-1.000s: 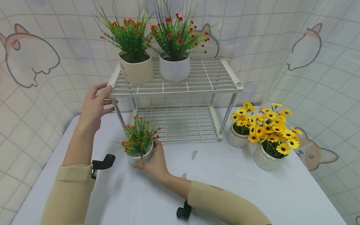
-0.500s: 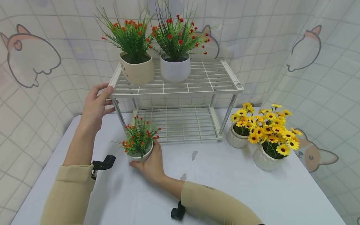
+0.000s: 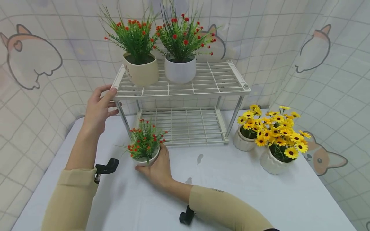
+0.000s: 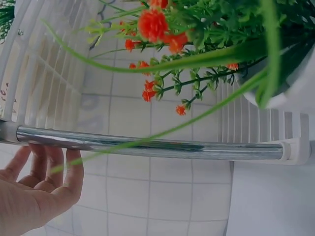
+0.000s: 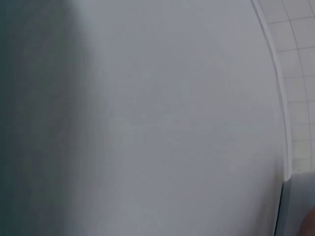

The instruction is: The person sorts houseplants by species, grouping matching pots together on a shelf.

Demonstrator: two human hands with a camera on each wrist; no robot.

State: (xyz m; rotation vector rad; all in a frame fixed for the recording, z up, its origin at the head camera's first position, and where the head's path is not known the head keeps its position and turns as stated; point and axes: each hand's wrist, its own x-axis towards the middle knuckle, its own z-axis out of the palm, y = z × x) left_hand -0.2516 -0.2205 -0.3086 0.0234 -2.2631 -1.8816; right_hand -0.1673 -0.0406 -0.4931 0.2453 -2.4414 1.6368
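My right hand (image 3: 159, 166) grips the white pot of a small potted plant (image 3: 145, 142) with red and orange flowers, thumb on the near side and fingers along its right. The plant is at the front left of a two-tier white wire shelf rack (image 3: 202, 86), overlapping its lower tier in the head view. My left hand (image 3: 98, 107) holds the rack's top left corner, thumb on top. In the left wrist view, the fingers of the left hand (image 4: 44, 182) touch the metal post (image 4: 147, 146) near the upper tier, and red flowers (image 4: 152, 24) hang close by.
On the upper tier stand a cream pot (image 3: 141, 72) and a white pot (image 3: 180, 70), both with red flowers. Two white pots with yellow flowers (image 3: 245, 139) (image 3: 274, 162) stand on the white table (image 3: 231, 192) at right. A patterned curtain (image 3: 274, 38) hangs behind.
The right hand and the potted plant in it shifted slightly left, then slightly back to the right. The left hand stays at the rack's corner.
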